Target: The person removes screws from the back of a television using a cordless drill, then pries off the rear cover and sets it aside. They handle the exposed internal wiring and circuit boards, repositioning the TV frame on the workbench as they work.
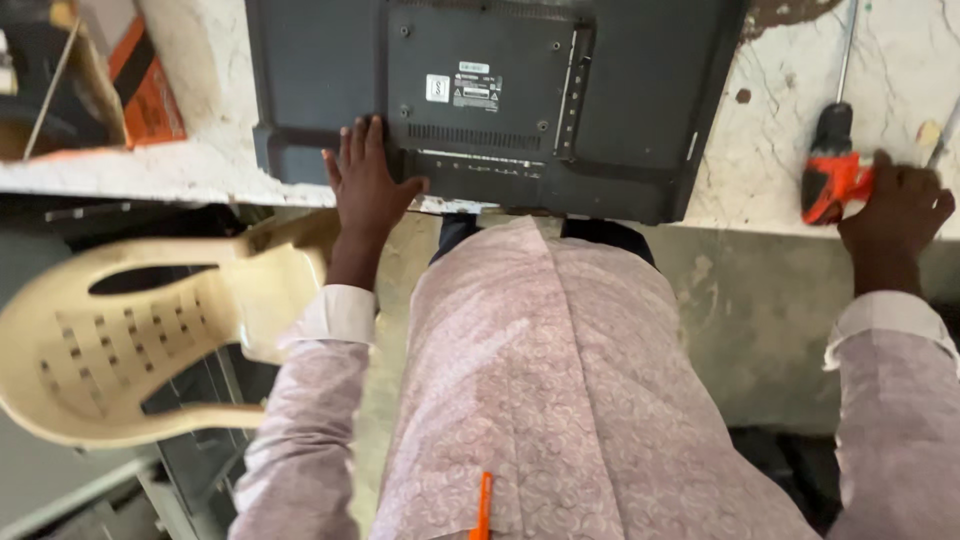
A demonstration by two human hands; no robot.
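Head view, looking straight down the person's front. Nearest: pale patterned shirt (560,400), with an orange pen (483,505) sticking out low on it. Both sleeves in the same fabric, white cuffs. Near left, below the bench: cream plastic chair (130,330), tilted, slotted seat facing the camera. Grey floor between chair and body.

Further out, the worktop edge (150,170), white marbled, stained. Left hand (367,185) lies flat, fingers spread wide, palm down on the near edge of a flat-screen TV (500,100) lying screen-down, dark grey back panel up, near edge slightly overhanging the worktop. Hand grips nothing, just presses on the panel beside the vent slots.

Right hand (897,210) sits on the worktop at far right, well apart from the TV, fingers curled onto the handle of a red and black screwdriver (835,160); shaft runs away from the person. Cannot tell whether the grip is fully closed.

Far left: orange box (145,85) and dark clutter on the worktop.
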